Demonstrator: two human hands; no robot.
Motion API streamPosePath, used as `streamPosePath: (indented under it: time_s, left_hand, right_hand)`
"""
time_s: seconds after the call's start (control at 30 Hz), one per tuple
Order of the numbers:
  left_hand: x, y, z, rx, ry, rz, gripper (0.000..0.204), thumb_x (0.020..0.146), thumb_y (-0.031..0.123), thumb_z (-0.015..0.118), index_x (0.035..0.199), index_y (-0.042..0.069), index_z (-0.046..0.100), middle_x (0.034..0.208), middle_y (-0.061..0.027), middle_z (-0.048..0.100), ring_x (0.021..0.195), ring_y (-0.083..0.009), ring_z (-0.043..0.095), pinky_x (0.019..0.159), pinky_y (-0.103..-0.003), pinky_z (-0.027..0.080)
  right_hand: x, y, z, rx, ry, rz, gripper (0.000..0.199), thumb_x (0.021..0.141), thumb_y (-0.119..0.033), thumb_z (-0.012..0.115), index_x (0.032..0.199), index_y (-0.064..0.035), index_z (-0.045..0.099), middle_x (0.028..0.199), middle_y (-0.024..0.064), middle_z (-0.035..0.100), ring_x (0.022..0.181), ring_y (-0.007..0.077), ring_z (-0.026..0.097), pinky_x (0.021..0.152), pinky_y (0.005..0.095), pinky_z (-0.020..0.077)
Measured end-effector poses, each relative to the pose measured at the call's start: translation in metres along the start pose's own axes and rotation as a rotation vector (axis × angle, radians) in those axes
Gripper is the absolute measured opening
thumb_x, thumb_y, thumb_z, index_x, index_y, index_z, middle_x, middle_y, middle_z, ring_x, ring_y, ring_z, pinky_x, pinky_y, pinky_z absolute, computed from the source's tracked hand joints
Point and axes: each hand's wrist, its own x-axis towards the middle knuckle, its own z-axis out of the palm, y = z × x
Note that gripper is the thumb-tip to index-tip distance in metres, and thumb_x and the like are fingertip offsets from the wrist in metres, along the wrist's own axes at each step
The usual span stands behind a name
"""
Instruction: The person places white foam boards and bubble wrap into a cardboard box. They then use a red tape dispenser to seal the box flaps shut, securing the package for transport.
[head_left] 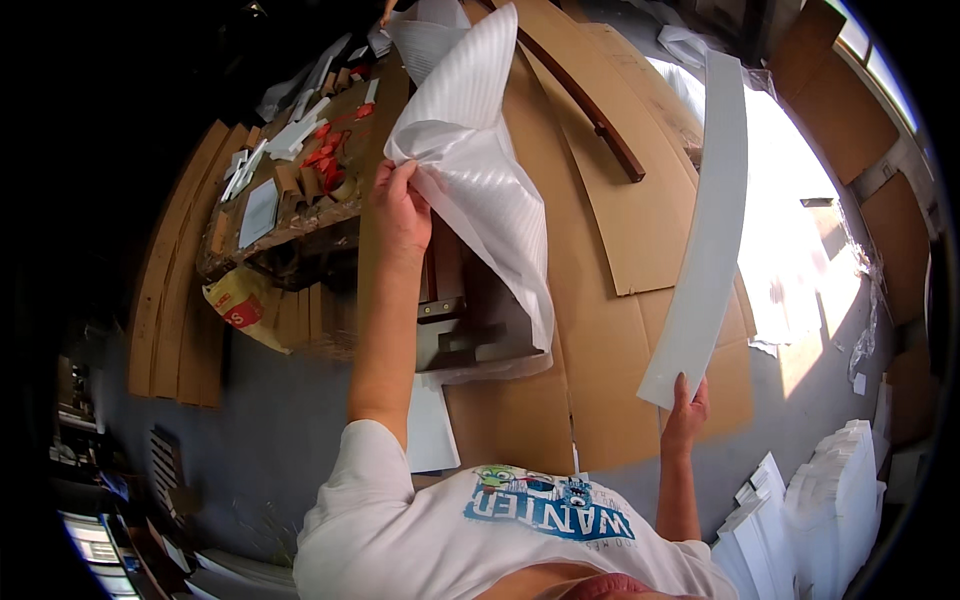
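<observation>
Left hand (403, 212): thumb and fingers pinch the edge of the white foam wrap (490, 195), lifting it.
Right hand (686, 412): fingers and thumb grasp the near end of a long pale strip (715, 220), which stretches toward the far right.
Foam wrap: in the middle, partly draped over a dark brown piece (443, 268).
Cardboard sheets (640, 370): beneath the wrapped piece, with a brown wooden rail (585, 92) lying on their far part.
Low table (325, 215): far left, bearing red straps (322, 150).
White stack (835, 485): near right.
</observation>
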Motion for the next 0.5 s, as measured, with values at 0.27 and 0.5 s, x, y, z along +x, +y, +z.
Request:
streamPosePath:
  time_s: [0.27,0.5]
  left_hand:
    - [-0.12,-0.001,-0.19,-0.264,0.291,-0.557,0.014,0.086,0.004,0.049,0.093,-0.005,0.055,0.093,-0.0165,0.061,0.085,-0.0296,0.065,0.079,-0.044,0.06]
    - [-0.119,0.075,-0.13,-0.393,-0.002,-0.575,0.008,0.088,0.003,0.052,0.089,-0.004,0.056,0.089,-0.0173,0.066,0.081,-0.0268,0.069,0.082,-0.042,0.061]
  right_hand:
    - [0.023,-0.026,0.137,-0.112,-0.123,-0.062,0.041,0.093,-0.034,0.067,0.114,0.001,0.066,0.091,-0.0021,0.061,0.085,0.0068,0.053,0.073,0.0238,0.0455]
    - [0.011,-0.063,0.209,0.292,-0.315,0.126,0.041,0.095,-0.034,0.06,0.121,-0.0032,0.059,0.109,0.0081,0.065,0.097,0.0194,0.063,0.082,0.0364,0.0531]
